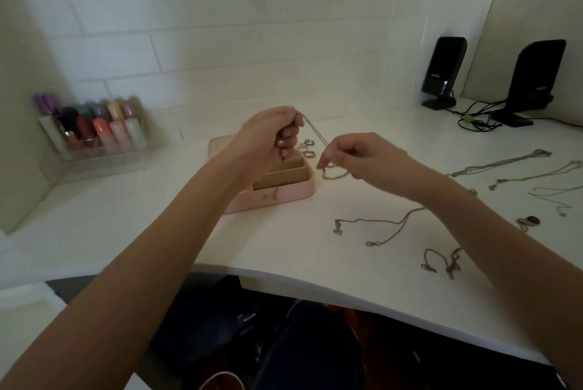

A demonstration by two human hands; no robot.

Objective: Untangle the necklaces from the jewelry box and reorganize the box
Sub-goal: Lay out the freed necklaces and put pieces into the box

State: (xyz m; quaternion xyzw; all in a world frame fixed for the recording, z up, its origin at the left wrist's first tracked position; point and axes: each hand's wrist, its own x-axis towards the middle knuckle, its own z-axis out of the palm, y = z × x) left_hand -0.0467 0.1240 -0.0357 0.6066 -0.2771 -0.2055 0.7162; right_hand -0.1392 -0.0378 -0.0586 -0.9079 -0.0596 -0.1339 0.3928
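Observation:
A pink jewelry box (290,192) with tan compartments lies open on the white desk. Above it my left hand (268,140) is closed around one end of a thin silver chain (315,132). The chain runs down and to the right to my right hand (356,156), whose fingertips pinch it. Its lower part (334,174) curls on the desk just right of the box. A few rings (307,148) lie behind the box. Several other necklaces are laid out on the desk to the right, one (378,227) near the front and others (504,165) farther back.
A clear organizer (97,149) of small coloured bottles stands at the back left. Two black speakers (443,72) (533,80) with cables stand at the back right. A small dark pendant (530,220) lies at the right. The desk's curved front edge (347,290) is near me.

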